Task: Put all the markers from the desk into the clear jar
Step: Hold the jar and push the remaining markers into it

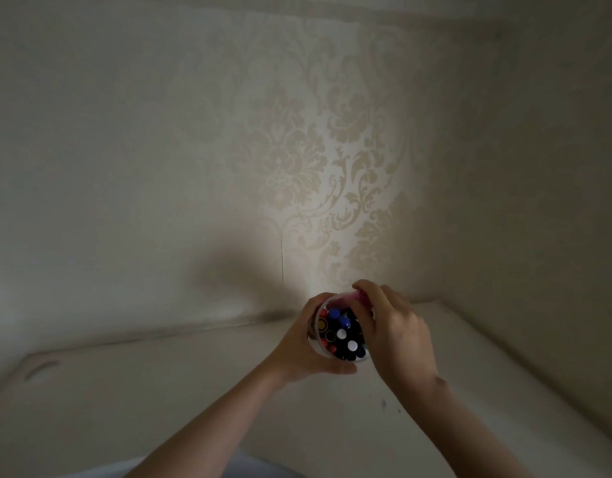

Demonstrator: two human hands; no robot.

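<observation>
The left hand (299, 346) is gripping the clear jar (317, 341) from its left side, fingers curled round the wall, and is holding it above the pale desk (159, 391) near the far corner. The markers (344, 334) are standing packed inside the jar, their caps showing white, blue, black and red. The right hand (392, 331) is reaching over the jar's far right rim, its fingers pinching a pink marker (361, 295) at the mouth, before a damask-patterned wall (314, 150).
</observation>
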